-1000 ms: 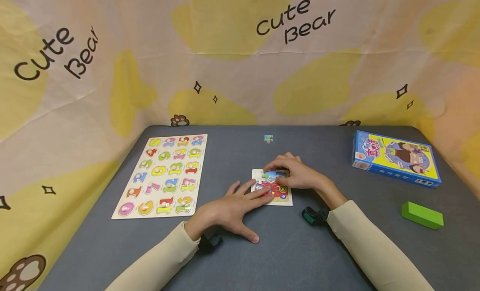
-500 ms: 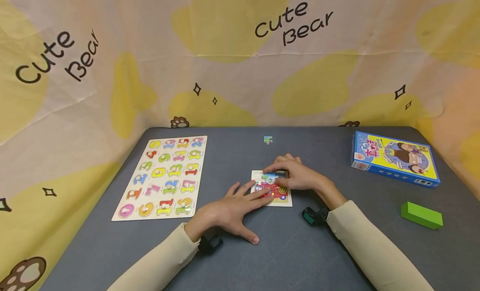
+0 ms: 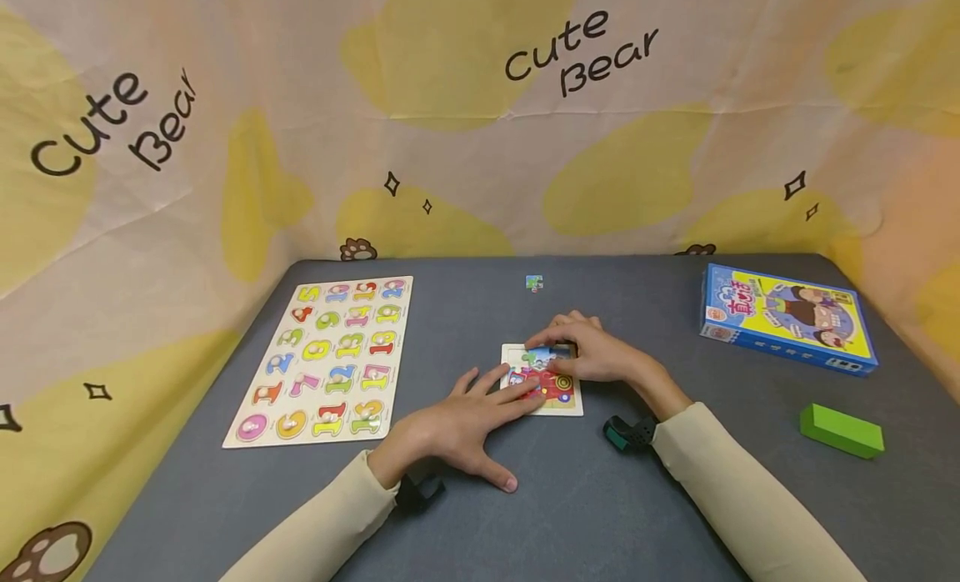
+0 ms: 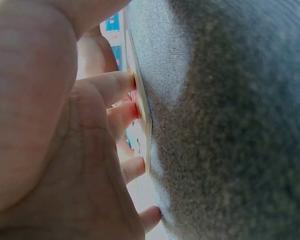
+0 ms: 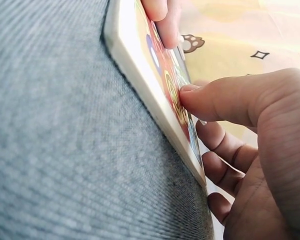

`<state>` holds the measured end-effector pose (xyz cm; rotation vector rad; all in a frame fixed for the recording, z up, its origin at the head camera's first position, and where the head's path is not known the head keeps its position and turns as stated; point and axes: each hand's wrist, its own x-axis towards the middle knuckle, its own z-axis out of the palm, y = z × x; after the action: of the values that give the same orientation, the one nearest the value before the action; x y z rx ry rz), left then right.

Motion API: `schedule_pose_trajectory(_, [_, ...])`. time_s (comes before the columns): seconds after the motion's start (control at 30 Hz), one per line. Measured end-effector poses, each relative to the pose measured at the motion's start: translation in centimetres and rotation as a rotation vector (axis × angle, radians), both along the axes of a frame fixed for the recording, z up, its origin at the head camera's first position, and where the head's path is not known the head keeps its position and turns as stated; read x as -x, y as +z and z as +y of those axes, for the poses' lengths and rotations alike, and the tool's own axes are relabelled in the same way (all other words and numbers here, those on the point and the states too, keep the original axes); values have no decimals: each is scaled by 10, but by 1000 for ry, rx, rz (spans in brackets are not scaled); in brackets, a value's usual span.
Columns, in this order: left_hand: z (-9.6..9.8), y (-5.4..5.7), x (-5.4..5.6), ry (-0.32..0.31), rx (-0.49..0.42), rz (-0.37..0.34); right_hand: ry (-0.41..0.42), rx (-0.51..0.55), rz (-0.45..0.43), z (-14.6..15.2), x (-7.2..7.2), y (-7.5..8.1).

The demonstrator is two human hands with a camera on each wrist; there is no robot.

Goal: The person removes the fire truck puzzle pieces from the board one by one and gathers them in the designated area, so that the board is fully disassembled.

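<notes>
A small jigsaw puzzle board [image 3: 561,413] with a pale rim and a red vehicle picture lies flat on the table. My left hand [image 3: 468,428] is spread, its fingertips resting on the board's left part; in the left wrist view, the little finger touches the table beside the board edge [image 4: 148,135]. At the upper side, my right hand [image 3: 600,353] pinches a blue-green jigsaw piece [image 3: 538,357] between thumb and index finger. The right wrist view shows the thumb [image 5: 192,95] on the picture's face, other fingers curled at the far edge. A loose jigsaw piece [image 3: 534,283] lies farther back.
A number puzzle board [image 3: 341,436] with several knobbed numbers lies at the left. At the right are a blue and yellow game box [image 3: 795,315] and a green block [image 3: 842,432]. A patterned cloth [image 3: 450,148] stands behind the grey table [image 3: 570,515].
The head view has tilted slightly, so the scene sits a little lower. Both hands keep their places on the small puzzle board, and nothing else visibly moves.
</notes>
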<state>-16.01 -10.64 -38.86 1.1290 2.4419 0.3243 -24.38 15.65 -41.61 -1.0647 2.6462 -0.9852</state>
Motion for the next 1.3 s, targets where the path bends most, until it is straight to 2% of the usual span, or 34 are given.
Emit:
schedule_pose_trajectory(0.67, [-1, 0, -1, 3, -2, -4, -33, 77, -27, 6, 3, -5])
schedule_pose_trajectory(0.97, [-1, -2, -1, 12, 1, 1, -88, 128, -71, 15, 9, -9])
schedule_pose_trajectory(1.3, [-1, -4, -1, 15, 9, 20, -144, 145, -76, 23, 21, -7])
